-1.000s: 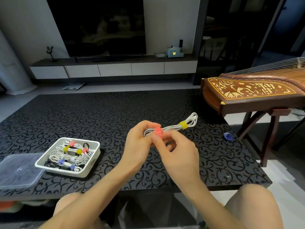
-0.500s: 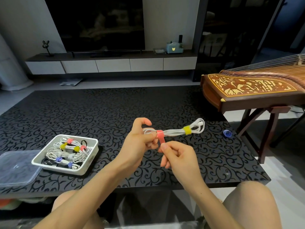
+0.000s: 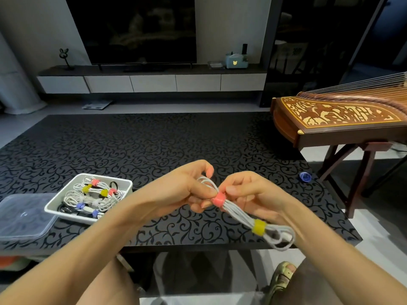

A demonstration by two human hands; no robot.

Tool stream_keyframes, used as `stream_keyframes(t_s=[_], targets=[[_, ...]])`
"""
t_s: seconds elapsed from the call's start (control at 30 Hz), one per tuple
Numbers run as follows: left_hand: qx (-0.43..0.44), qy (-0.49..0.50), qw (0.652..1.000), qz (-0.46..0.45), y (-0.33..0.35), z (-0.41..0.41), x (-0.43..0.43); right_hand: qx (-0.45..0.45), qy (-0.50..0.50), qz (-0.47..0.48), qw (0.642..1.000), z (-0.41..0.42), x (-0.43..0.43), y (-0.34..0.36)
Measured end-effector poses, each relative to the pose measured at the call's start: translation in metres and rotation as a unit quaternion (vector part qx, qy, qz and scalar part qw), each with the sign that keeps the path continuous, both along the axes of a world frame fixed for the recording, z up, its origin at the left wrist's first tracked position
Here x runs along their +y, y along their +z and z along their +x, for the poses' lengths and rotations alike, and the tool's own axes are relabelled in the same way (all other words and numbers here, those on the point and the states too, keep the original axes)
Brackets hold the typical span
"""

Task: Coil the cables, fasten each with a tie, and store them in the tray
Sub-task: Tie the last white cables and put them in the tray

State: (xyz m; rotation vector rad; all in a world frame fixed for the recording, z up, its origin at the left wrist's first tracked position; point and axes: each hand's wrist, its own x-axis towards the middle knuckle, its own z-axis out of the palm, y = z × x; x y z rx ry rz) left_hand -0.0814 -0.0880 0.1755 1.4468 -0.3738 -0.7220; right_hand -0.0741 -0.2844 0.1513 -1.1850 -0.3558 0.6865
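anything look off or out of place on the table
Only a small blue item, perhaps a rolled tie, lying alone near the table's right edge, far from the tray. The cable being tied looks neatly bundled.

A black tabletop [image 3: 154, 139] with a scrolling vine pattern is carrying a white tray [image 3: 68, 216]. A clear plastic lid [image 3: 24, 216] is lying just left of the tray. A small blue object [image 3: 305, 176] is sitting well right of the tray.
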Motion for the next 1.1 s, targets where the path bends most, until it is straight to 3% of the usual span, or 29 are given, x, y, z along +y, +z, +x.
stream_keyframes(t_s=[0.1,0.2,0.33,0.47,0.57,0.6,0.63,0.67,0.7,0.77,0.83,0.9,0.97,1.1], targets=[[-0.031,0.045,0.993,0.103,0.0,0.001,0.002,-0.088,0.028,-0.113,0.989,0.005,0.006,0.011],[-0.07,0.101,0.976,0.181,-0.008,0.005,0.004,-0.235,-0.022,-0.28,0.93,0.007,0.022,0.016],[0.009,0.154,0.981,0.113,-0.019,0.005,0.033,-0.342,-0.044,-0.313,0.885,0.004,0.054,0.011],[0.041,0.235,0.968,0.073,-0.037,0.007,0.065,-0.449,-0.026,-0.371,0.812,0.011,0.095,-0.006],[0.082,0.24,0.967,-0.023,-0.051,0.008,0.103,-0.44,-0.059,-0.379,0.812,0.023,0.125,-0.017],[0.084,0.254,0.963,-0.022,-0.058,0.009,0.116,-0.425,-0.078,-0.388,0.814,0.027,0.127,-0.02],[0.052,0.288,0.956,0.038,-0.066,0.009,0.134,-0.408,-0.091,-0.396,0.818,0.031,0.132,-0.023],[-0.018,0.319,0.934,0.161,-0.077,0.01,0.151,-0.393,-0.098,-0.4,0.822,0.035,0.133,-0.027],[-0.105,0.328,0.882,0.321,-0.089,0.009,0.168,-0.381,-0.099,-0.401,0.827,0.037,0.133,-0.031],[-0.23,0.215,0.741,0.593,-0.113,0.006,0.196,-0.367,-0.097,-0.397,0.836,0.039,0.131,-0.039],[-0.266,0.071,0.627,0.729,-0.134,0.006,0.212,-0.355,-0.106,-0.395,0.84,0.039,0.126,-0.044],[-0.312,0.007,0.554,0.772,-0.141,0.01,0.217,-0.347,-0.119,-0.398,0.841,0.039,0.119,-0.048],[-0.367,-0.039,0.524,0.768,-0.142,0.016,0.215,-0.342,-0.132,-0.395,0.842,0.039,0.111,-0.05],[-0.414,-0.084,0.548,0.722,-0.146,0.021,0.183,-0.337,-0.161,-0.381,0.846,0.038,0.09,-0.055]])
